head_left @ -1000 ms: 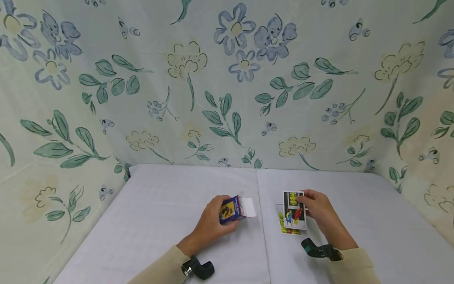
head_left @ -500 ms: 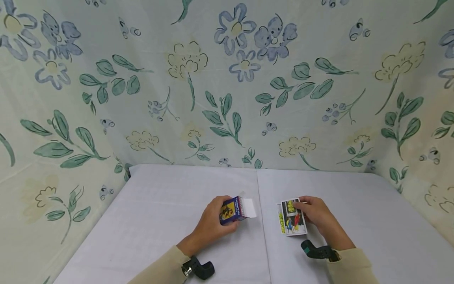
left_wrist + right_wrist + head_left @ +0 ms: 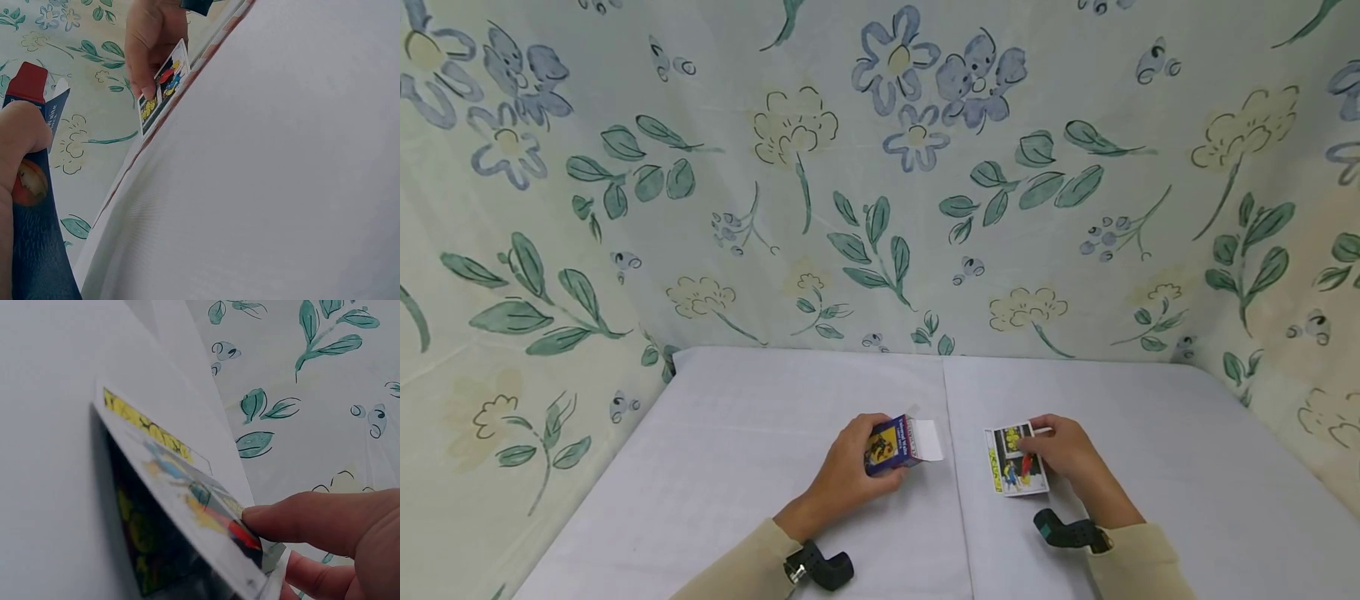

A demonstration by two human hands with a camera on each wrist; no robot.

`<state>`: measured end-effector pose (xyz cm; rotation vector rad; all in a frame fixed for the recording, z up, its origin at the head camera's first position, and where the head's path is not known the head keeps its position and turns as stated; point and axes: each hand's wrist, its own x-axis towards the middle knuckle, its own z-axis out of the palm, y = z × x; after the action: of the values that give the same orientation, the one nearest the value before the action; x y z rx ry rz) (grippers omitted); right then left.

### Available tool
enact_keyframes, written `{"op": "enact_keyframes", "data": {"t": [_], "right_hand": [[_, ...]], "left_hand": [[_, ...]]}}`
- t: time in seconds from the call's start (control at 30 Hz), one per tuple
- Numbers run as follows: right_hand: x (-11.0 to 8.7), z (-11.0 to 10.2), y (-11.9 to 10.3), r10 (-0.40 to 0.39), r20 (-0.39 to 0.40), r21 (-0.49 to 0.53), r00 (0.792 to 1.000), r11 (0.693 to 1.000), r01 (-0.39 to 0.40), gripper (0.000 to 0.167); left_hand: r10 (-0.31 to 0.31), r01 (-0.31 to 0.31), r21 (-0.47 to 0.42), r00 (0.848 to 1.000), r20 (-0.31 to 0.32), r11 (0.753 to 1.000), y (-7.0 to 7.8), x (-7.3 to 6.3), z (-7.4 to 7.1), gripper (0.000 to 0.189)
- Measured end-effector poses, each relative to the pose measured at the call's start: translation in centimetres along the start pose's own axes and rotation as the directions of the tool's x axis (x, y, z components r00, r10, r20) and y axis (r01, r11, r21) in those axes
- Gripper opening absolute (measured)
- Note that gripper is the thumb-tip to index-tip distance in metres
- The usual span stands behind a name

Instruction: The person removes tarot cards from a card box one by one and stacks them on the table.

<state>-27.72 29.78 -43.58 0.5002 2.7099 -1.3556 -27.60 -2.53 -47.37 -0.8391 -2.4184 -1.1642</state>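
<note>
Gripping box (image 3: pixel 884 447), left hand (image 3: pixel 844 468) escapes only right-wrist view; right hand (image 3: pixel 1070 452) pinches cards (image 3: pixel 1011 477).

left sleeve (image 3: pixel 737 567): plain beige cloth is covering the forearm, bottom of the head view, left of centre
left wrist camera (image 3: pixel 831 571): a black, curved body is showing beside the cuff, a silvery fitting (image 3: pixel 797 574) glinting at its wrist end
right sleeve (image 3: pixel 1142 560): matching beige cloth is filling the bottom, right of centre
right wrist camera (image 3: pixel 1066 532): black and bent, a green patch (image 3: pixel 1046 527) is marking its rounded end
hands: left hand (image 3: pixel 847 462) and right hand (image 3: pixel 1078 454) are showing bare

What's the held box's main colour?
The box is mainly dark blue, clearest in the left wrist view.
</note>
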Motion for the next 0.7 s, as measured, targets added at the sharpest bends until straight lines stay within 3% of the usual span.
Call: {"op": "enact_keyframes", "data": {"t": [0.7], "right_hand": [[-0.49, 0.52, -0.19, -0.058, -0.045, -0.163, 0.997, 0.985, 0.050, 0.052]], "left_hand": [[0.005, -0.004, -0.045, 1.000, 0.017, 0.999, -0.03, 0.08, -0.13, 0.069]]}}
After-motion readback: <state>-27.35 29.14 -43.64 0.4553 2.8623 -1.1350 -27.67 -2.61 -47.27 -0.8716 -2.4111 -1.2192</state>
